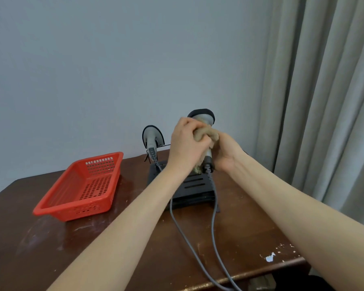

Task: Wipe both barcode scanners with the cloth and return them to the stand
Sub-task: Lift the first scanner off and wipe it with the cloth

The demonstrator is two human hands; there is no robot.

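Well to the left of the left hand, a red slotted plastic basket [80, 185], flat on the dark wooden tabletop [40, 248]. Nearer, just left of that hand and a little lower than its knuckles, the docked scanner [152, 139]: grey body, black-rimmed head up, seated in the left side of the black stand [189, 185], coiled cord dropping from its base.

Left forearm stretched forward and up from the lower left, wrist nearly straight. Left hand [185, 143] raised above the stand, back toward the camera, fingers curled tightly round the bunched tan cloth [206, 134] and pressing it onto the neck of the held scanner [204, 117]. Scanner's dark head poking up just above and beyond both hands, handle pointing down toward the stand. A scrap of cloth hanging below the left palm.

Right forearm reaching in from the lower right, wrist bent inward. Right hand [225, 152] touching the cloth, fingers wrapped round the scanner's handle, gripping it upright.

Below the hands, two grey cables [177, 223] trailing across the tabletop to its near edge. Far right of the right hand, a beige curtain [324, 101].
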